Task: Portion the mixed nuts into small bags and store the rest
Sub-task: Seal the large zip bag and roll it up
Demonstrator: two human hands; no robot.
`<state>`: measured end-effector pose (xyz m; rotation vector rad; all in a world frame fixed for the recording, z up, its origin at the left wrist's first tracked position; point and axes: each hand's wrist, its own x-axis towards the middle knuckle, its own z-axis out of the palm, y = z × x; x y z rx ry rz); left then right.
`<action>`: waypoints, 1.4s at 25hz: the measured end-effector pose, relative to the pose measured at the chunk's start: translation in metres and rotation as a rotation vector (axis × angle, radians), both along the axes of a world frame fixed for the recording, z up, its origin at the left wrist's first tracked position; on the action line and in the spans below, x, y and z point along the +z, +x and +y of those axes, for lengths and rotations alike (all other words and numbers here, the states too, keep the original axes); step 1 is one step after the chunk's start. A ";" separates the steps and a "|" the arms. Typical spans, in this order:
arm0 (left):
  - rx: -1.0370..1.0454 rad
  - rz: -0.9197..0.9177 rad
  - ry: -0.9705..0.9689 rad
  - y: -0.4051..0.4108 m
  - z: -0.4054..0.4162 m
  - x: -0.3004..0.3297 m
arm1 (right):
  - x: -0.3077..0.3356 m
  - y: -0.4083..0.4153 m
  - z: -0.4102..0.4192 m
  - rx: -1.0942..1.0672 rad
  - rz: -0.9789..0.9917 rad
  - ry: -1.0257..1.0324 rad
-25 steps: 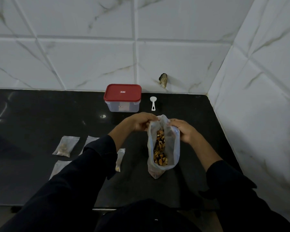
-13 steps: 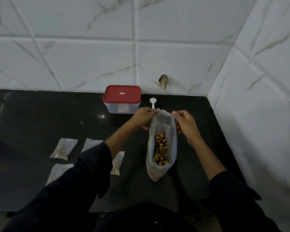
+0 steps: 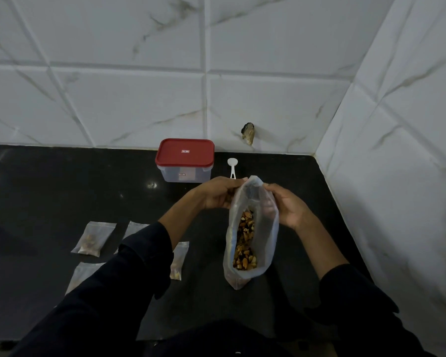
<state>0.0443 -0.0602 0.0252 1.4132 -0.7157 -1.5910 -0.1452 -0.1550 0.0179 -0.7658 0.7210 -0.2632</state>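
Both hands were up at the mouth of the large clear bag (image 3: 252, 235), which stood upright on the black counter (image 3: 49, 191) right between them. The left hand (image 3: 218, 193) pinched the bag's top edge from the left, fingers curled onto the plastic; the right hand (image 3: 287, 206) gripped the opposite edge, some fingers showing through the film. The mouth was held apart, and the mixed nuts (image 3: 245, 243) sat heaped in the lower half (well below the fingers). Just beyond the left hand's fingertips lay a white scoop (image 3: 232, 167), with the red-lidded container (image 3: 185, 160) beside it against the tiled wall, lid on. Off to the left, under and beside the left sleeve (image 3: 129, 274), small bags (image 3: 93, 238) lay flat on the counter, some with nuts inside.
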 end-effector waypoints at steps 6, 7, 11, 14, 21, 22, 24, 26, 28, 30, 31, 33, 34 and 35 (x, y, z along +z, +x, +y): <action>0.031 -0.437 -0.209 -0.004 -0.001 0.006 | 0.003 0.001 -0.003 0.022 0.116 -0.431; 0.032 -0.621 -0.311 -0.005 0.000 0.009 | 0.005 0.002 0.000 0.000 0.142 -0.580; 0.054 -1.358 -0.623 -0.018 0.001 0.009 | 0.006 0.012 0.009 -0.158 0.299 -1.395; 0.137 -1.316 -0.559 -0.025 0.005 0.005 | 0.005 0.015 0.014 -0.198 0.358 -1.407; 0.059 -0.490 -0.165 -0.023 0.064 -0.003 | 0.003 -0.035 0.044 0.064 0.356 -0.675; 0.049 -0.434 -0.135 -0.025 0.076 -0.008 | -0.002 -0.044 0.051 0.112 0.319 -0.585; 0.034 -0.343 -0.109 -0.029 0.091 -0.014 | -0.011 -0.055 0.063 0.178 0.234 -0.470; 0.043 -0.306 -0.116 -0.034 0.096 -0.013 | -0.014 -0.055 0.071 0.198 0.191 -0.439; 0.103 -0.342 -0.139 -0.042 0.095 -0.009 | -0.012 -0.051 0.076 0.142 0.208 -0.485; 0.240 -0.523 -0.180 -0.053 0.093 -0.005 | -0.010 -0.045 0.081 0.004 0.310 -0.658; 0.309 -0.619 -0.194 -0.058 0.094 -0.004 | -0.010 -0.043 0.083 -0.072 0.366 -0.754; 0.357 -0.679 -0.188 -0.065 0.098 -0.001 | -0.011 -0.042 0.090 -0.151 0.405 -0.846; 0.337 -0.651 -0.157 -0.068 0.101 0.000 | -0.011 -0.043 0.094 -0.143 0.397 -0.827; 0.304 -0.612 -0.106 -0.071 0.106 0.001 | -0.011 -0.045 0.098 -0.120 0.381 -0.772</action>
